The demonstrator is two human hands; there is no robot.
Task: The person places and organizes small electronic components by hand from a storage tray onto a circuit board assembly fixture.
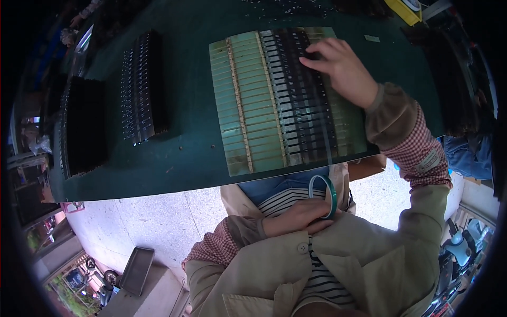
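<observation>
My left hand [298,215] is closed around a roll of tape [332,199], a thin ring with a teal edge and a pale inside, close to my body below the table edge. A narrow translucent strip [328,142] runs up from the roll across the board. My right hand [343,68] is over the upper right of the pale green slotted board [253,95], its thumb and forefinger apart at the dark pieces. Black parts with metal pins [301,100] lie side by side in the board's slots. Whether the right fingertips touch the strip cannot be made out.
On the dark green table [190,105], a block of black pinned parts [140,87] lies to the left, with another dark stack [82,127] farther left. More dark parts [454,90] stand at the right. A yellow tray [404,11] sits at the far right.
</observation>
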